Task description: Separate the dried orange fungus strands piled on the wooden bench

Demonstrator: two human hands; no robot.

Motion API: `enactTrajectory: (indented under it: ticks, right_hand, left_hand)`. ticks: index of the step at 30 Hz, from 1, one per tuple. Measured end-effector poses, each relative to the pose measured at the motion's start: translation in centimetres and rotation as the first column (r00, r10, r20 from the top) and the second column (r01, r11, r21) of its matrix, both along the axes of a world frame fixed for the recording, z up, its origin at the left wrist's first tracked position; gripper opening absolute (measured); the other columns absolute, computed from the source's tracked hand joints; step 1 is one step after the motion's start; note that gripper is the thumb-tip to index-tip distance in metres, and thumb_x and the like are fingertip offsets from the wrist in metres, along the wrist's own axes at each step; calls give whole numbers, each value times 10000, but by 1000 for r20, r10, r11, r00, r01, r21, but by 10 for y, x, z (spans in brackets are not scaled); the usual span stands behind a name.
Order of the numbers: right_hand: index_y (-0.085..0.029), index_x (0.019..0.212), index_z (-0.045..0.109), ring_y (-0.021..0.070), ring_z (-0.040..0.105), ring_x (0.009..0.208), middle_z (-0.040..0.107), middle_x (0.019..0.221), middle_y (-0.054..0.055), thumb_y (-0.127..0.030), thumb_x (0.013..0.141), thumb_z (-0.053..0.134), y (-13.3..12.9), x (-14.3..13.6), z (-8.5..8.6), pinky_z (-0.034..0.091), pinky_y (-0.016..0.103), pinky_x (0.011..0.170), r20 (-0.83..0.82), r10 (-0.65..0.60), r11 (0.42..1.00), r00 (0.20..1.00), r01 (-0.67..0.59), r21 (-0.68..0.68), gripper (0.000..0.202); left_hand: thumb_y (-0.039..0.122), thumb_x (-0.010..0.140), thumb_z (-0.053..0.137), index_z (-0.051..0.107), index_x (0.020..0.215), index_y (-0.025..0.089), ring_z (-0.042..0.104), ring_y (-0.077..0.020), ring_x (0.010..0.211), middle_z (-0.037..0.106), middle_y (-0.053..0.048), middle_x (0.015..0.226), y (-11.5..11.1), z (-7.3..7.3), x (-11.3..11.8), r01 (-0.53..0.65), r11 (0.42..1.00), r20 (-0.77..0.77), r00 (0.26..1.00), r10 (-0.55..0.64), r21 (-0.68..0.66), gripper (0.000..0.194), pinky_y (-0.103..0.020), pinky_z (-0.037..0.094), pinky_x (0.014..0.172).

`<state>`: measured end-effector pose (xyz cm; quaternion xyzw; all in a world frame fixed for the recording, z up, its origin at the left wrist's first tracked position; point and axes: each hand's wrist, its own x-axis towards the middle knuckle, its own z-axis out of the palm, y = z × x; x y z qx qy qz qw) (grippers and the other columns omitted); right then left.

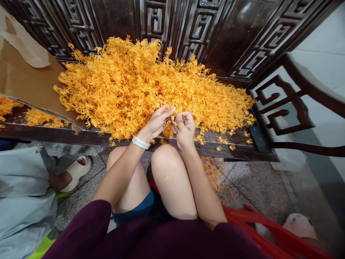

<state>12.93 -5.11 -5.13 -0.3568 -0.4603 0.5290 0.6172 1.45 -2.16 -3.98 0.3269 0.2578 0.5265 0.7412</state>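
Note:
A large heap of small orange plastic pieces (129,82) covers the dark wooden bench. Over its front edge my two hands are close together. My left hand (158,121), with a white watch band on the wrist, has its fingers closed round a small orange piece. Close beside it, my right hand (185,128) pinches orange pieces between thumb and fingers. Fingers and the matching colour behind hide the exact shape of what each hand holds.
A cardboard sheet (32,82) stands at the left. A dark phone-like object (259,138) lies at the bench's right end. Another person's sandalled foot (77,172) is at lower left. Loose orange bits (215,176) litter the floor; a red stool (258,223) is at lower right.

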Motion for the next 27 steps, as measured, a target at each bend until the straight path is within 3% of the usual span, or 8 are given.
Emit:
enactTrajectory:
  ticks: [3,7,10,15,22,25,27]
  right_hand:
    - [-163,957,388,41,396,597,516,866,24,-633,923,666,-1,-1,-2,271,176,460,60,-71,997,996,70,23,547]
    - [-154,941,399,69,496,727,538,876,47,-661,961,599,-1,1,-4,367,174,554,184,-197,978,963,180,107,546]
    - [-162,952,381,69,504,667,546,819,29,-629,947,639,-2,1,-3,346,173,514,123,-79,995,989,69,78,533]
    - [-179,942,309,28,302,463,413,656,-49,-633,872,729,-4,2,6,196,146,420,-6,99,995,995,-99,-18,622]
    - [-190,939,246,18,154,486,246,663,-61,-476,801,832,1,21,10,125,128,409,-287,173,978,942,-200,-66,666]
    - [-186,989,370,12,213,491,283,666,-57,-533,902,748,-5,26,7,186,127,419,-164,388,910,907,-405,-86,521]
    - [-150,1008,491,14,277,483,312,631,-52,-528,962,680,-11,27,9,241,136,437,25,611,789,791,-606,-102,425]
  left_hand:
    - [318,824,838,538,966,143,543,-43,666,579,19,756,-3,2,4,-12,996,-42,999,16,85,375,-168,449,641]
    - [199,873,767,551,896,126,566,-42,695,578,8,747,-5,1,6,5,997,-24,1000,-3,72,229,-156,471,690]
    - [148,903,681,496,836,131,518,-40,599,518,14,677,-5,-1,1,100,995,58,993,-99,-24,197,-158,432,603]
    - [86,838,663,461,872,154,501,-43,590,476,28,676,-3,-4,-3,132,987,143,983,-118,-90,216,-158,419,602]
    - [54,695,667,438,847,175,375,-73,582,310,26,609,-9,12,-10,70,996,300,950,-84,58,301,-227,367,630]
    - [124,805,691,473,870,172,392,-69,605,338,17,662,-6,16,-21,7,997,198,980,-21,74,232,-233,366,633]
    - [178,855,708,496,888,165,425,-63,631,377,11,710,-1,15,-28,-57,996,130,990,47,75,215,-223,377,634]
